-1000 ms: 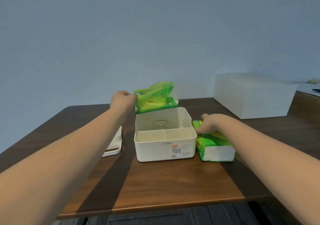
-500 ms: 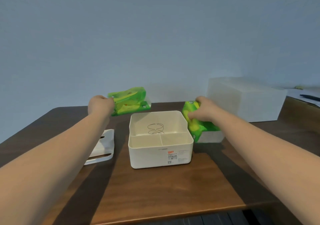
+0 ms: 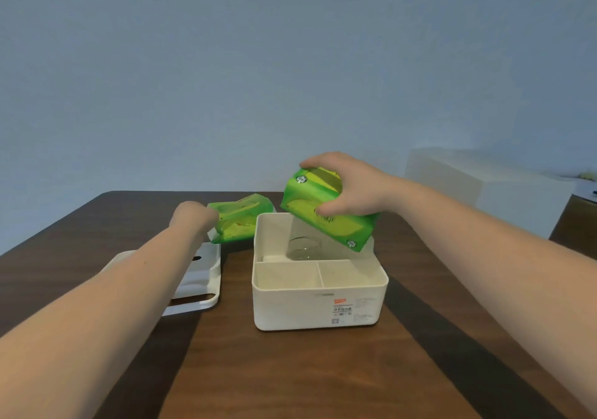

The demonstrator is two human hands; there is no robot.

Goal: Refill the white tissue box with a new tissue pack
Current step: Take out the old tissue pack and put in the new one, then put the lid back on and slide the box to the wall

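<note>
The white tissue box (image 3: 318, 302) stands open on the brown table, with a wire spring in its rear compartment and two small front compartments. My right hand (image 3: 347, 182) grips a full green tissue pack (image 3: 323, 216) and holds it tilted above the box's rear right corner. My left hand (image 3: 193, 216) holds a crumpled, opened green wrapper (image 3: 237, 221) just left of the box, low over the table. The box's white lid (image 3: 200, 276) lies flat to the left, partly under my left forearm.
A large white block (image 3: 484, 189) sits at the table's back right. The brown table (image 3: 290, 370) stretches toward me in front of the box. A blue-grey wall rises behind the table.
My right hand has lifted the full pack from beside the box up over its rear right corner. My left hand has carried the crumpled wrapper down and to the left of the box.
</note>
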